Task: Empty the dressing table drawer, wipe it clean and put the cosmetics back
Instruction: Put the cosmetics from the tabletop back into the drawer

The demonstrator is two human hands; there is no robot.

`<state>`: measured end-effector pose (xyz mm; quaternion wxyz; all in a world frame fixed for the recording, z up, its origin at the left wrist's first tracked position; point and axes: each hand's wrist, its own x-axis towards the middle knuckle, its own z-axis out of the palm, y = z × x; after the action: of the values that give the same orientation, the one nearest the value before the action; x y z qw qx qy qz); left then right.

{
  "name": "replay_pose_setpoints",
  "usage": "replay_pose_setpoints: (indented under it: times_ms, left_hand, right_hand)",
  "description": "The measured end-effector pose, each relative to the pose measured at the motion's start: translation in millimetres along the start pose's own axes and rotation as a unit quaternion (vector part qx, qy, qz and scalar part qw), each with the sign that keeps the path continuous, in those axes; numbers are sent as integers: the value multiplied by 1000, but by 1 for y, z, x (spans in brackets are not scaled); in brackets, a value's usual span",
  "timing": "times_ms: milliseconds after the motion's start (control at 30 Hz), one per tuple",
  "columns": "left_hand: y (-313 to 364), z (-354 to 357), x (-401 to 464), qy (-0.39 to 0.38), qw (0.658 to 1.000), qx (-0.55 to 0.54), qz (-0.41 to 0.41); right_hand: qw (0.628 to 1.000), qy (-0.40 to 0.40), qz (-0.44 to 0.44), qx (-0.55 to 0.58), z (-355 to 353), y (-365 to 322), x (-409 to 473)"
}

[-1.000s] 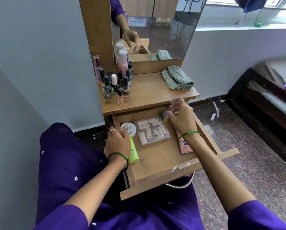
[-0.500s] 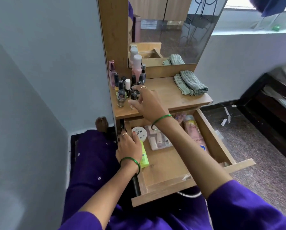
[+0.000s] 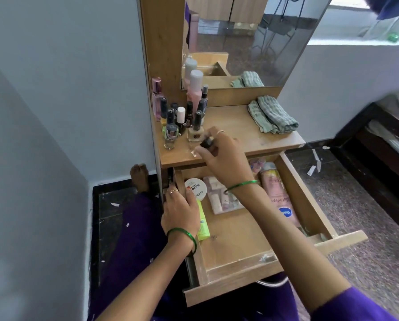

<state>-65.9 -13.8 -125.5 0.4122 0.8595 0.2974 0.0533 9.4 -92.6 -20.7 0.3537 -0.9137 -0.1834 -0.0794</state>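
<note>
round tub [image 3: 195, 189]: "zudio", "NAIL" | pink bottle [image 3: 279, 198]: "Vaseline" logo

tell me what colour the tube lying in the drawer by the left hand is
Bright yellow-green tube, seen in the head view.

Purple sleeves [image 3: 346, 304] end above bare forearms; purple garment covers the lap [image 3: 133, 232]; a thin green bangle circles each wrist; left hand [image 3: 181, 213] wears a ring; right hand [image 3: 226, 158] wears a ring too; one foot [image 3: 139, 176] bare.
</note>
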Motion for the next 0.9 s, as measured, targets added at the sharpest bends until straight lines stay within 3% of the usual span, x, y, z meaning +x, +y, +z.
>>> replay_pose_setpoints:
  times_ms: [167, 333, 600, 900]
  left_hand:
    - [0, 0, -2, 5, 1000, -5, -2]
    - [1, -1, -3, 4, 1000, -10, -7]
    - [2, 0, -4, 7, 1000, -4, -10]
    - [3, 1, -5, 14, 1000, -10, -11]
  right_hand:
    - [999, 8, 53, 0, -56, 41, -40]
    - [987, 43, 121, -96, -100, 105, -46]
    - [970, -82, 156, -168, -68, 147, -28]
    - [971, -55, 173, -157, -53, 169, -27]
